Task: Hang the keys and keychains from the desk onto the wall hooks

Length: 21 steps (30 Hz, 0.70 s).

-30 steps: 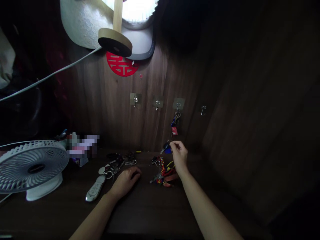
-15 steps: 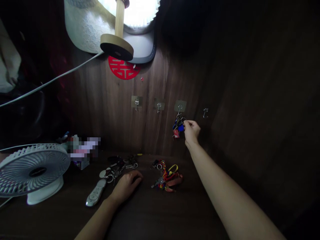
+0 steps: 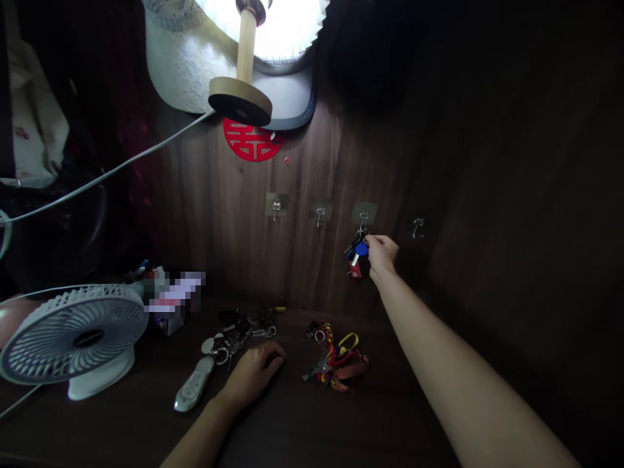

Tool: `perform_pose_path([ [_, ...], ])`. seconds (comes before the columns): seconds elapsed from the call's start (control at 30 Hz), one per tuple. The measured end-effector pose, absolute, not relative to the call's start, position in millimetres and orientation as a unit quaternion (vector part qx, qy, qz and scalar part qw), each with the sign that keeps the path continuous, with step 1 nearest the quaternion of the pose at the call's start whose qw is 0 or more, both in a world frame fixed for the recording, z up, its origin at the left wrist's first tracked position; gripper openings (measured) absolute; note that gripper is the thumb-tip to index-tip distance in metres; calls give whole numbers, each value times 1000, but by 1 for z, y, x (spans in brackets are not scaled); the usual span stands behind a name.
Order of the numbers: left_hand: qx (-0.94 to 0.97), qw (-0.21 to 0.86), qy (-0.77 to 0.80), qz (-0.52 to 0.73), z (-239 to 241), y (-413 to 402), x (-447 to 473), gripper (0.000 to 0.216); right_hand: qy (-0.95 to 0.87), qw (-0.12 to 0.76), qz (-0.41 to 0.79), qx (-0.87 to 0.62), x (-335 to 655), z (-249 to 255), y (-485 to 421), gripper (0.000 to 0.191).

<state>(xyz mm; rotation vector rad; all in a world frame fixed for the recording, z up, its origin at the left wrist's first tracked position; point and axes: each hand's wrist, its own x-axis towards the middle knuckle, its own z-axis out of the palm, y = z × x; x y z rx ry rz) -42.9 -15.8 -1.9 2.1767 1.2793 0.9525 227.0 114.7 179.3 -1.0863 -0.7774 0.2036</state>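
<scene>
A bunch of keys point(image 3: 359, 252) with a blue tag and a red tag hangs at the third wall hook point(image 3: 363, 218). My right hand point(image 3: 384, 253) pinches the bunch near its ring from the right side. Whether the ring sits fully on the hook is too small to tell. My left hand point(image 3: 256, 372) lies on the desk, palm down, its fingers loosely stretched and holding nothing. Just beyond it lies a pile of keys point(image 3: 238, 333) with a white remote-like fob point(image 3: 194, 385). To its right is another key bunch with a colourful braided cord point(image 3: 336, 361).
Three more hooks line the wall: the left one point(image 3: 276, 208), the second point(image 3: 320, 214) and the far right one point(image 3: 418, 227). A white fan point(image 3: 88, 338) stands at the left. Above are a lit lamp point(image 3: 241, 101), its cable point(image 3: 141, 153) and caps point(image 3: 188, 71).
The view has shifted, so everything appears slightly farther right and lower. The hanging keys have turned a little, and a silver key shows below the blue tag. My left hand stays resting.
</scene>
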Motion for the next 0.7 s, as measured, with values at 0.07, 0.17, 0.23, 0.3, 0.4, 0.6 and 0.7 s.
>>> perform_pose_path([
  [0.07,787,222,464,341,-2,-15,-43,18,-362,776,111,-504,226,177,112,6],
  [0.17,786,227,471,330,-1,-15,-43,18,-371,770,137,-500,224,172,105,10],
  [0.23,784,230,475,327,-1,-14,-43,18,-378,769,156,-491,223,168,100,12],
  [0.3,782,233,477,326,0,-15,-43,19,-383,770,184,-476,222,163,96,14],
  [0.4,781,237,476,329,1,-16,-43,19,-390,773,222,-448,221,156,91,17],
  [0.6,772,241,496,316,4,-16,-41,19,-407,775,256,-411,218,141,84,25],
  [0.7,772,242,498,312,5,-15,-41,19,-412,772,264,-407,217,131,79,29],
])
